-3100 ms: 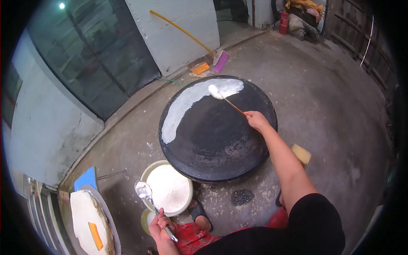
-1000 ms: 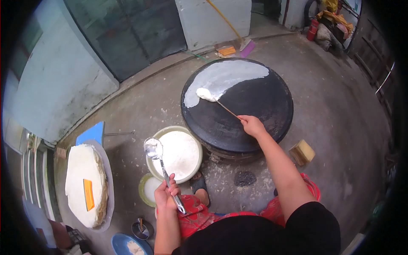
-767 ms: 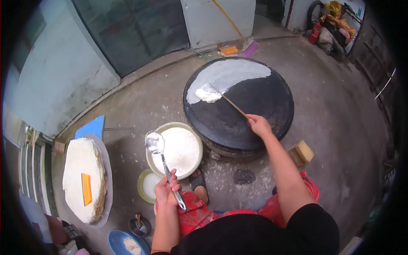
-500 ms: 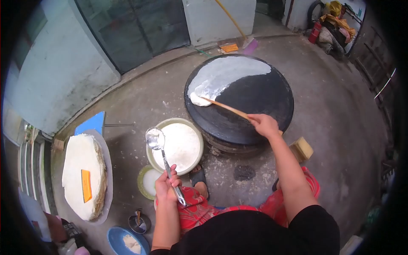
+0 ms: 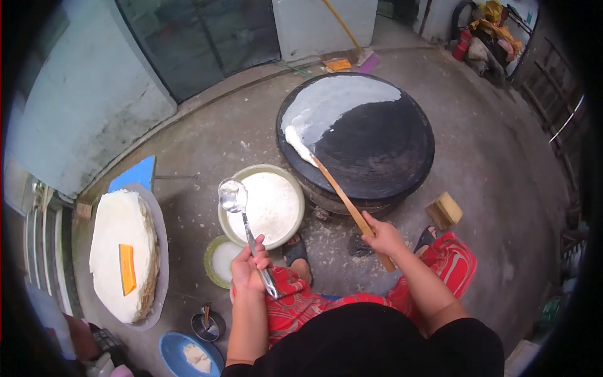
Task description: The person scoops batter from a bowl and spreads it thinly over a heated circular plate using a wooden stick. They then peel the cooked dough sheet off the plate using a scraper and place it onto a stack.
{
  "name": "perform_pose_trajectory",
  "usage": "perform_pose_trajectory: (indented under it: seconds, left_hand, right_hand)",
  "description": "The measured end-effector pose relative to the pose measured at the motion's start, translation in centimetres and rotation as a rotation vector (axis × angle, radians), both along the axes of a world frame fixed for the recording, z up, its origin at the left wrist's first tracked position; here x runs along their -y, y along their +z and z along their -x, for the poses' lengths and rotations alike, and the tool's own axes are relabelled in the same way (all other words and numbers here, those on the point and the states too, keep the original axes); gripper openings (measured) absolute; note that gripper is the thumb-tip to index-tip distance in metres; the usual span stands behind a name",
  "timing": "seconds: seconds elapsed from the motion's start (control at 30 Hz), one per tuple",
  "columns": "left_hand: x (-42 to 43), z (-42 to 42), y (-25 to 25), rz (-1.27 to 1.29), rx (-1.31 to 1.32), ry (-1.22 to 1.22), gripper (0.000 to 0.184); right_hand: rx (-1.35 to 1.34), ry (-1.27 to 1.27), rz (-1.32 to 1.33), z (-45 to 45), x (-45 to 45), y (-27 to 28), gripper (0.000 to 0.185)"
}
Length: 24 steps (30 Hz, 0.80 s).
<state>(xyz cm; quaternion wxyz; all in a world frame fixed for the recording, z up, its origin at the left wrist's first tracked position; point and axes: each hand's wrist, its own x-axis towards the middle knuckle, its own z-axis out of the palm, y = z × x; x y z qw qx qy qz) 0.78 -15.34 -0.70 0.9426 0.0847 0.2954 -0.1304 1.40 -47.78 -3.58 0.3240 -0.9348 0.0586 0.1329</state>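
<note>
My right hand (image 5: 382, 237) is closed round a long wooden spatula (image 5: 342, 196), which slants up and left to the round black griddle (image 5: 377, 151). White batter (image 5: 298, 143) clings to its far end at the griddle's left edge. A thin pale layer (image 5: 342, 97) covers the upper left part of the griddle. My left hand (image 5: 251, 267) grips a metal ladle (image 5: 247, 229) with white residue in its bowl. Below the ladle stands a tub (image 5: 224, 220) of white batter, its rim partly hidden by the ladle.
At the left is a stack of pale flat sheets (image 5: 113, 251) with an orange scraper (image 5: 127, 270) on top. Near it are a blue board (image 5: 133, 176), a green bowl (image 5: 213, 276), a dark pot (image 5: 209, 325) and a blue basin (image 5: 169, 352). A yellowish block (image 5: 446, 210) lies right of the griddle.
My right hand has moved down and nearer my body, and the spatula now slants steeply. Its batter-covered end has gone from the griddle's top to the left edge. The pale layer has widened.
</note>
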Motion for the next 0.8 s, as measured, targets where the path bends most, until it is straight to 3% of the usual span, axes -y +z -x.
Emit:
perform_pose_trajectory:
  seconds: [0.13,0.2,0.27,0.37,0.43,0.57,0.63,0.8]
  left_hand:
    - [-0.7,0.4,-0.3,0.041,-0.001,-0.017,0.033]
    - [-0.9,0.3,-0.4,0.033,0.008,-0.021,0.033]
    - [-1.1,0.5,-0.3,-0.013,0.02,-0.025,0.033]
    - [-0.9,0.6,0.0,-0.043,0.027,-0.021,0.033]
    - [-1.1,0.6,-0.2,-0.022,0.036,-0.025,0.033]
    - [-1.2,0.8,0.0,0.023,0.028,-0.021,0.033]
    - [-1.4,0.8,0.1,-0.018,0.035,-0.025,0.033]
    - [-1.7,0.9,-0.1,-0.037,0.074,-0.006,0.033]
  right_hand:
    - [0.25,-0.034,0.152,-1.3,-2.9,-2.5,0.052]
    - [0.386,-0.021,0.213,-4.5,-6.4,-2.2,0.043]
    - [0.379,-0.006,0.252,-8.4,-10.2,-2.8,0.04]
    - [0.394,0.116,0.364,-12.9,-15.5,-3.9,0.053]
    - [0.188,0.155,0.444,-14.6,-17.8,-3.9,0.065]
    - [0.109,0.04,0.343,-11.2,-16.6,-3.1,0.068]
    - [0.21,-0.063,0.15,-7.4,-15.7,-2.5,0.068]
    - [0.205,0.047,0.225,-10.4,-17.9,-4.8,0.067]
